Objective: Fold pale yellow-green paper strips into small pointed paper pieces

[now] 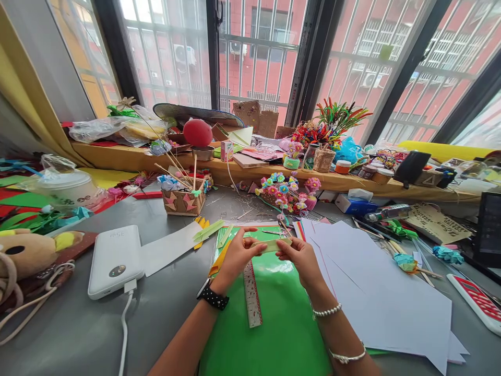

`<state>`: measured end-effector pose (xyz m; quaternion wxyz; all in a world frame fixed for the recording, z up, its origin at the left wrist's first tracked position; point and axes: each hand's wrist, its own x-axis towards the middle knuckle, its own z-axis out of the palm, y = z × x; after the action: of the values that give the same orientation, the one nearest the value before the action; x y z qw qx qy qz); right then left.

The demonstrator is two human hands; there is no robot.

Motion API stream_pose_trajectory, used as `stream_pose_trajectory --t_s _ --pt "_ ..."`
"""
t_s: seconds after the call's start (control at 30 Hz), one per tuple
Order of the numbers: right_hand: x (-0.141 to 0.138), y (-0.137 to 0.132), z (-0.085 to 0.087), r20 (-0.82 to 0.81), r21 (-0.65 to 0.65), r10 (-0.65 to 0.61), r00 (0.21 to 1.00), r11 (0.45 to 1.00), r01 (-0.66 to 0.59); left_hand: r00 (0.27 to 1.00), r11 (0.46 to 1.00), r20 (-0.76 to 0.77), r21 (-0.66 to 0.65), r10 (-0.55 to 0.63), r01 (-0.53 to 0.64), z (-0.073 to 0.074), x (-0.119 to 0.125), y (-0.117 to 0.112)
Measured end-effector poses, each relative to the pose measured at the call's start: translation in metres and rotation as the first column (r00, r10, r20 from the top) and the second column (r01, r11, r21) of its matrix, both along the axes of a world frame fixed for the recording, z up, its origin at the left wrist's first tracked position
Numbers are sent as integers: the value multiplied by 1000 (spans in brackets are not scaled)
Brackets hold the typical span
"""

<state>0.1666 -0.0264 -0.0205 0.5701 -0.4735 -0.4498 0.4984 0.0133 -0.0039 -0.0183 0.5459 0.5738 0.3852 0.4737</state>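
Between my two hands is a narrow strip of pale yellow-green paper (271,245), pinched at either end. My left hand (238,256), with a dark dotted watch strap at the wrist, grips its left end. At the right end are the thumb and fingers of my right hand (301,259). Below them lies a shiny green folder (270,324), with a patterned ruler (252,297) on it. Scissors (274,232) lie just behind the strip, partly hidden. Folded yellow and light green paper pieces (209,232) rest left of my left hand.
White paper sheets (376,292) spread to the right, near a red-and-white calculator (477,303). A white power bank (116,261) with a cable sits left. Behind stand a decorated box (183,201) and small crocheted-looking flowers (279,188), before a cluttered window ledge (242,168).
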Motion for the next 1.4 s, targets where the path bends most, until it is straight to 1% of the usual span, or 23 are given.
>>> stream_pose_trajectory --t_s 0.07,0.1,0.27,0.33,0.4,0.5,0.57,0.73,0.83,0.93,1.07,1.17,1.27,1.4 --pt "0 0 1 -20 -9 18 1000 1000 -18 998 998 14 -40 -55 56 2 -1 0" --pt "1 0 1 -27 -14 31 999 999 -32 998 997 15 -52 -64 65 3 -1 0" --pt "4 1 1 -15 -7 144 989 990 -144 999 999 -41 -44 -3 1 8 -5 1" --pt "5 2 0 -15 7 152 988 988 -152 999 998 -31 -54 9 -10 7 -6 2" --pt "5 2 -2 -25 13 143 989 990 -143 1000 996 7 -91 4 -3 7 -6 3" --pt "5 2 -2 -38 9 141 989 990 -140 998 986 39 -160 -40 46 8 -7 2" --pt "5 1 -1 -43 4 148 988 989 -148 998 983 29 -172 -62 66 9 -7 1" --pt "-1 -1 3 -5 -11 108 994 994 -108 997 992 -21 -98 -80 78 8 -8 2" --pt "-3 -1 2 22 -23 83 996 996 -83 995 993 -39 -75 -91 88 5 -7 3" --pt "-3 -1 1 19 -17 86 996 996 -86 993 994 -66 -59 -97 93 3 -7 4" --pt "-1 -1 0 12 -16 103 995 995 -103 981 990 -139 -2 -138 139 5 -8 3" --pt "-1 -1 1 24 2 105 994 994 -105 974 986 -155 3 -163 165 9 -7 1" --pt "-1 -2 2 56 21 115 992 993 -116 981 990 -136 -14 -141 141 10 -6 -1" --pt "-1 -2 1 82 37 114 990 992 -117 979 995 -184 21 -91 96 10 -6 -2"
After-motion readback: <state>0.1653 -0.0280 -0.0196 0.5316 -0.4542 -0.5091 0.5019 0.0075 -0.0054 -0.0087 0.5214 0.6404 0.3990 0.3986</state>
